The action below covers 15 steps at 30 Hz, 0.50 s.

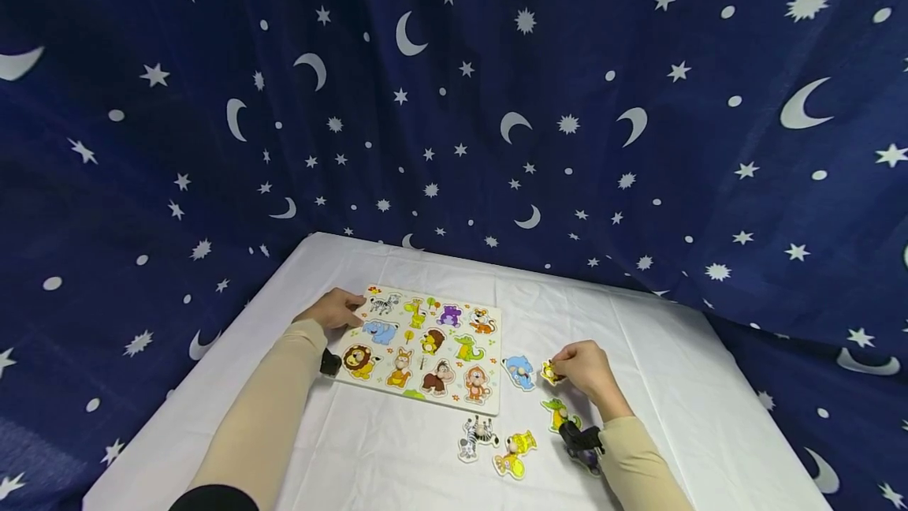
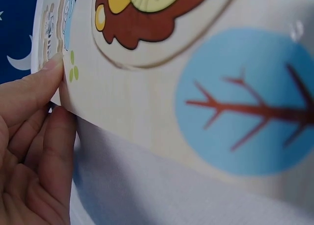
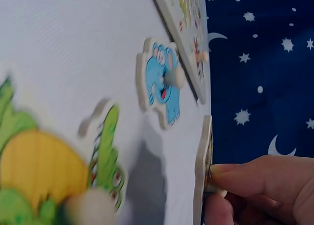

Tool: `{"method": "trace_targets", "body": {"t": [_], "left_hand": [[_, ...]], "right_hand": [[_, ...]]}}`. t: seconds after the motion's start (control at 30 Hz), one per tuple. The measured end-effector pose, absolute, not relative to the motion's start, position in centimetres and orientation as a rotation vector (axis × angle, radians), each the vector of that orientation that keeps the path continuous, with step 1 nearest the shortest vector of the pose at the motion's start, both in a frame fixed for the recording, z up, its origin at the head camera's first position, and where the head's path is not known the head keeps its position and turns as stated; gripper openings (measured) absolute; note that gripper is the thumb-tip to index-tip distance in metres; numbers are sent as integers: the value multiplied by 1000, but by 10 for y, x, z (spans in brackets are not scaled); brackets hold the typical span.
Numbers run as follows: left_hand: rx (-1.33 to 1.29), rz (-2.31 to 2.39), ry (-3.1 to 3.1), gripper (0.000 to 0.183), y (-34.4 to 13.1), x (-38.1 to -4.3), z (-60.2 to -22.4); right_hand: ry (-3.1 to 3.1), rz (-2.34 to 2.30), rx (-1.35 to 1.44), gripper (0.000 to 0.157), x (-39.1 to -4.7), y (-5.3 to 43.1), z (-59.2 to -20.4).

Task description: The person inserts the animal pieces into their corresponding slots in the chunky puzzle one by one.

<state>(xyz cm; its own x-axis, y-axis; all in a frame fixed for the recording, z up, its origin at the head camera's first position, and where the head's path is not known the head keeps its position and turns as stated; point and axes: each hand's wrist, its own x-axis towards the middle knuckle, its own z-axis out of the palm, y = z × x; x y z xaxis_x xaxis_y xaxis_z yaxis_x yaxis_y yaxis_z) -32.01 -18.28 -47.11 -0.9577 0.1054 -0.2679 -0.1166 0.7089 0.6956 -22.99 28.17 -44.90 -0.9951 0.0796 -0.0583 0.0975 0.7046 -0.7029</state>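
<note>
My left hand grips the left edge of a wooden animal puzzle board, thumb on top and fingers below, as the left wrist view shows. On the board are a lion, a kangaroo, a gorilla, a monkey and other animals. To the right of it, my right hand pinches a small yellow-and-brown puzzle piece between thumb and fingers. That piece stands edge-on in the right wrist view, its picture mostly hidden. A blue elephant piece lies between the board and this hand; a crocodile piece lies nearer me.
Nearer me on the white cloth lie a zebra piece and a giraffe piece. A purple piece is partly covered by the right wrist camera. A dark blue star-and-moon curtain hangs behind the table.
</note>
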Motion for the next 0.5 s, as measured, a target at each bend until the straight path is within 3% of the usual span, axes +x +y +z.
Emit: {"method": "trace_targets", "body": {"t": [0.5], "left_hand": [[5,1106,2623,62,-181,-317,-468]], "right_hand": [[2861,-1288,40,5,-246,250,-442]]}}
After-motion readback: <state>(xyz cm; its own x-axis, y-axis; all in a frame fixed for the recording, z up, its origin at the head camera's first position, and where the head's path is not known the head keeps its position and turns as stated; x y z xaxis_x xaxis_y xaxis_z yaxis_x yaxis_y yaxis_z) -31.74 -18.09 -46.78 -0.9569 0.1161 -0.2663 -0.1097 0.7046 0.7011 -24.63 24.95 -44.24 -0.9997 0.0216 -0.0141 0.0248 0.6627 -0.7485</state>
